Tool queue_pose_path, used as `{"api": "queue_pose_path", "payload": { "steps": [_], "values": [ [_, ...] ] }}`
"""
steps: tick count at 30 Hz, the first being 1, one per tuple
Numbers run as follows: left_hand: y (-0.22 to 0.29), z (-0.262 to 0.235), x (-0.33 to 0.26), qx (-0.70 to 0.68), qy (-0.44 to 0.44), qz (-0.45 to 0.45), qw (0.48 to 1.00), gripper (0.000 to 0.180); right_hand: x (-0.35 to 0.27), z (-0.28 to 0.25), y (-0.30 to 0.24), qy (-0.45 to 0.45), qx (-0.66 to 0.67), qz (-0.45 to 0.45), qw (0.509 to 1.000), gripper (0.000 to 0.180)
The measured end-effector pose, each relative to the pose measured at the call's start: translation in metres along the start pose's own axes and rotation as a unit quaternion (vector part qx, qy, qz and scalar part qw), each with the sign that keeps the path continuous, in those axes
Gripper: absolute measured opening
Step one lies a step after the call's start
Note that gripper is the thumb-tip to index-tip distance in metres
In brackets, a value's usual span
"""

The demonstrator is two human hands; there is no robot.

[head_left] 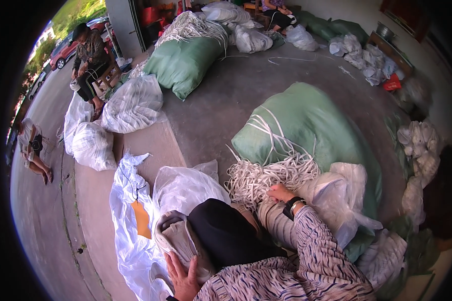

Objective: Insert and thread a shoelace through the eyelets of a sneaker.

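Observation:
My left hand (184, 277) holds a beige sneaker (177, 241) by its side, against my dark-clothed knee (226, 228). The sneaker stands tilted with its opening toward the far side, and no lace shows in it. My right hand (281, 193) reaches to the near right edge of a tangled heap of flat white shoelaces (266, 178). Its fingers are closed at the laces; how many they grip is too small to tell. The heap lies against a big green sack (306, 118), with more laces draped over the sack.
A clear plastic bag (186, 185) and a white sack with an orange tag (142, 219) lie left of my knee. Stuffed plastic bags (133, 103) and another lace-topped green sack (186, 62) stand farther off. A seated person (91, 57) works at the far left.

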State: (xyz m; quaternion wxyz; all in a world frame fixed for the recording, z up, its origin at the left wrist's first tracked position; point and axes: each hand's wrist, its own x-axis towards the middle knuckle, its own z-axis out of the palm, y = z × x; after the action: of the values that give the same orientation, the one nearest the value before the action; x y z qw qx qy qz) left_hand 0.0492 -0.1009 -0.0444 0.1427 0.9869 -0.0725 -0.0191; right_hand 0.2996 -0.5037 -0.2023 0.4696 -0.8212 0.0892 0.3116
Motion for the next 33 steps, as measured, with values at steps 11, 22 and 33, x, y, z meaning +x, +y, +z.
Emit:
{"api": "queue_pose_path", "payload": {
  "steps": [11,22,33],
  "values": [
    [0.004,-0.013,0.0,-0.007,0.049,0.021,0.999,0.061,-0.128,-0.128,-0.188,0.147,0.354,-0.269,0.884,0.019],
    [-0.002,-0.108,0.039,-0.33,0.079,-0.038,0.94,0.05,-0.259,-0.053,-0.303,-0.016,0.26,-0.505,0.823,0.033],
    [0.045,-0.099,0.053,-0.578,-0.101,-0.053,0.808,0.029,-0.212,0.096,-0.239,-0.385,0.387,-0.26,0.797,0.024]
  ]
}}
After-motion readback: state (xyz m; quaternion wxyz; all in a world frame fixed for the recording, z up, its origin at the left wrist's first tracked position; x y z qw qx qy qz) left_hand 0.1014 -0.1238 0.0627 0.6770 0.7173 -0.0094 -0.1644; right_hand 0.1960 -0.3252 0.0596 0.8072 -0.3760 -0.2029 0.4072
